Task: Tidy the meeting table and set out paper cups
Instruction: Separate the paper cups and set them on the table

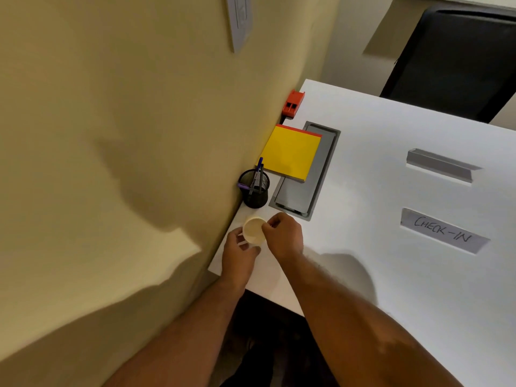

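Both hands [262, 241] around smooth cream paper cup [253, 231].

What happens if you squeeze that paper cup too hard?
The paper cup would probably crumple, since its wall looks thin. It seems light: the left hand and right hand hold it with fingertips only. It looks empty, so a small bump could likely tip it or make it slide on the smooth white table.

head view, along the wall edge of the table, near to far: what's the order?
Paper cup held by both hands → black mesh pen holder → yellow notepad → red stapler-like item.
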`<state>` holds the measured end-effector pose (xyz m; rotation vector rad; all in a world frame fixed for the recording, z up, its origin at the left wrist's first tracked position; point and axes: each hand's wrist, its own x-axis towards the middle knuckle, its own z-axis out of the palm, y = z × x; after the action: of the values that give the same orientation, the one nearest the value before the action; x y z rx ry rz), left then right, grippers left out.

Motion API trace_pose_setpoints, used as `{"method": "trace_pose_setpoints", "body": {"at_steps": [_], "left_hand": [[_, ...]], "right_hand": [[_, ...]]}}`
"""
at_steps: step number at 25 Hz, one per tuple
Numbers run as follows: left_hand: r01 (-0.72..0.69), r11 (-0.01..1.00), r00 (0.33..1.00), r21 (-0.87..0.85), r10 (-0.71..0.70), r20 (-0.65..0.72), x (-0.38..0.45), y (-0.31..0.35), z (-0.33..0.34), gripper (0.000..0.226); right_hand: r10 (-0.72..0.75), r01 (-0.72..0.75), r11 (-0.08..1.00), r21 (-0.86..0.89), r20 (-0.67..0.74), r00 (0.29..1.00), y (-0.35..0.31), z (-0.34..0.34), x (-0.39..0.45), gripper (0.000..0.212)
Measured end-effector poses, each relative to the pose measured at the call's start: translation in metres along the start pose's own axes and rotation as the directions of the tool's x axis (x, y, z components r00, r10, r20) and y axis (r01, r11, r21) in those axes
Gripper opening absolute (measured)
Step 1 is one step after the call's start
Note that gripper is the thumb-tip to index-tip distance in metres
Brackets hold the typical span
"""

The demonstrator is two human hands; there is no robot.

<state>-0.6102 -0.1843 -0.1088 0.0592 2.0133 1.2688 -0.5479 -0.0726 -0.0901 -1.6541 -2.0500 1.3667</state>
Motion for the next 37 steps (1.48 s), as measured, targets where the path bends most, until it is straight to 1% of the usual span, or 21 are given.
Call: {"method": "trace_pose_setpoints", "body": {"at_steps": [1, 3, 6, 8, 10, 12, 15, 18, 19, 21, 23, 24, 25, 27, 29, 31, 32, 35, 37], "left_hand": [[-0.03, 0.998, 1.0, 0.051, 0.031, -0.002, -0.006, -0.001, 0.0, 0.063], [-0.136, 0.978, 0.99, 0.161, 0.139, -0.007, -0.021, -0.002, -0.001, 0.067], [-0.292, 0.909, 0.952, 0.299, 0.307, -0.005, -0.049, -0.004, -0.002, 0.074], [-0.386, 0.855, 0.916, 0.347, 0.399, 0.034, -0.069, -0.007, 0.001, 0.078], [-0.431, 0.846, 0.899, 0.314, 0.433, 0.066, -0.092, -0.008, 0.009, 0.083], [-0.441, 0.859, 0.896, 0.261, 0.439, 0.072, -0.128, -0.009, 0.023, 0.08], [-0.459, 0.869, 0.886, 0.185, 0.464, 0.019, -0.18, -0.012, 0.045, 0.075], [-0.475, 0.862, 0.872, 0.177, 0.488, -0.036, -0.215, -0.012, 0.059, 0.076], [-0.491, 0.849, 0.861, 0.194, 0.507, -0.036, -0.225, -0.011, 0.062, 0.075], [-0.544, 0.804, 0.828, 0.241, 0.561, -0.001, -0.242, -0.008, 0.066, 0.074], [-0.596, 0.751, 0.794, 0.284, 0.603, 0.072, -0.255, -0.005, 0.068, 0.076], [-0.626, 0.718, 0.771, 0.304, 0.627, 0.106, -0.26, -0.003, 0.068, 0.077], [-0.659, 0.68, 0.743, 0.321, 0.656, 0.134, -0.263, -0.004, 0.068, 0.076], [-0.704, 0.624, 0.7, 0.339, 0.691, 0.181, -0.274, -0.008, 0.066, 0.073], [-0.714, 0.64, 0.695, 0.284, 0.697, 0.177, -0.287, -0.017, 0.063, 0.07], [-0.73, 0.653, 0.683, 0.201, 0.705, 0.191, -0.301, -0.028, 0.063, 0.062], [-0.728, 0.663, 0.686, 0.175, 0.694, 0.221, -0.308, -0.031, 0.065, 0.058], [-0.665, 0.727, 0.736, 0.17, 0.601, 0.311, -0.33, -0.035, 0.078, 0.05], [-0.662, 0.72, 0.739, 0.206, 0.583, 0.338, -0.343, -0.036, 0.088, 0.052]], "right_hand": [[-0.027, 0.027, 1.0, 0.001, -0.011, 1.0, 0.003, -0.005, -0.003, 0.01], [-0.076, 0.076, 0.997, 0.009, -0.043, 0.996, 0.007, -0.018, -0.013, 0.008], [-0.124, 0.124, 0.992, 0.001, -0.055, 0.991, 0.016, -0.045, -0.03, 0.011], [-0.136, 0.138, 0.99, 0.028, -0.056, 0.989, 0.025, -0.064, -0.047, 0.013], [-0.143, 0.146, 0.987, 0.067, -0.05, 0.989, 0.034, -0.084, -0.069, 0.01], [-0.151, 0.155, 0.983, 0.098, -0.049, 0.987, 0.047, -0.108, -0.094, 0.009], [-0.191, 0.195, 0.971, 0.135, -0.046, 0.981, 0.066, -0.142, -0.126, 0.009], [-0.249, 0.251, 0.943, 0.218, -0.033, 0.968, 0.077, -0.168, -0.149, 0.005], [-0.266, 0.264, 0.934, 0.241, -0.027, 0.964, 0.081, -0.176, -0.159, 0.01], [-0.299, 0.289, 0.925, 0.248, 0.005, 0.954, 0.091, -0.188, -0.18, 0.033], [-0.345, 0.335, 0.914, 0.229, 0.003, 0.939, 0.099, -0.197, -0.199, 0.057], [-0.368, 0.363, 0.907, 0.212, -0.018, 0.93, 0.102, -0.2, -0.208, 0.064], [-0.382, 0.383, 0.903, 0.195, -0.046, 0.923, 0.105, -0.202, -0.215, 0.064], [-0.368, 0.381, 0.908, 0.171, -0.104, 0.924, 0.11, -0.206, -0.234, 0.057], [-0.339, 0.356, 0.927, 0.117, -0.146, 0.93, 0.116, -0.208, -0.253, 0.045], [-0.332, 0.344, 0.938, 0.035, -0.192, 0.924, 0.126, -0.209, -0.274, 0.038], [-0.341, 0.347, 0.938, -0.014, -0.225, 0.913, 0.132, -0.212, -0.284, 0.037], [-0.39, 0.358, 0.921, -0.156, -0.335, 0.858, 0.148, -0.227, -0.307, 0.035], [-0.414, 0.362, 0.91, -0.202, -0.375, 0.83, 0.156, -0.242, -0.317, 0.034]]}}
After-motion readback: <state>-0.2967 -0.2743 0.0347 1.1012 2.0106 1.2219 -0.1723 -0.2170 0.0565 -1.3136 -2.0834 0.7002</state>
